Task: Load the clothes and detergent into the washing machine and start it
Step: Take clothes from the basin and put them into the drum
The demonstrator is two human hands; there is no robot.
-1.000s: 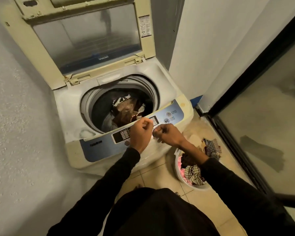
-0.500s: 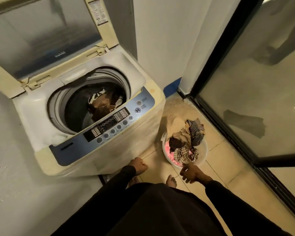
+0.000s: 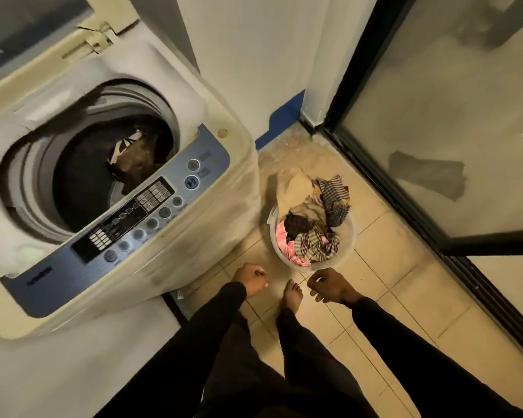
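Tiled floor, right: basket of clothes beside washing machine, lid up, drum part-filled. My left hand & right hand hung loosely curled, empty, near basket, prob. to grab more.

Dim, warm indoor light; wide-angle bending at edges, motion blur at left.

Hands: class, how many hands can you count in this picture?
2. The left hand hangs near the washing machine's front corner; the right hand hangs near the laundry basket's rim. No others show.
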